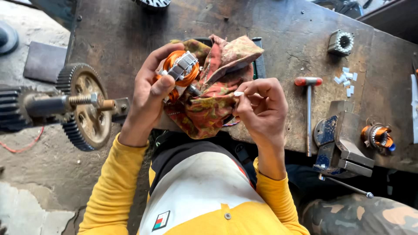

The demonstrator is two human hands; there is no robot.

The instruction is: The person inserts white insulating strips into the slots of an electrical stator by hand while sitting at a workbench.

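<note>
My left hand (150, 93) grips a small motor stator (180, 69) with orange copper windings and a grey slotted core, holding it over a patterned red and green cloth (217, 82). My right hand (261, 106) pinches a small white paper slip (238, 93) between thumb and fingers, just right of the stator and above the cloth. Both hands are at the front edge of a worn metal workbench (278, 39).
A hammer (308, 109) with a red-tipped head lies to the right, beside a blue bench vise (342, 139). Several white slips (346, 80) and a grey toothed core (341, 42) lie further back. Another wound stator (378, 135) sits far right. A winding machine with a large gear (85, 106) stands left.
</note>
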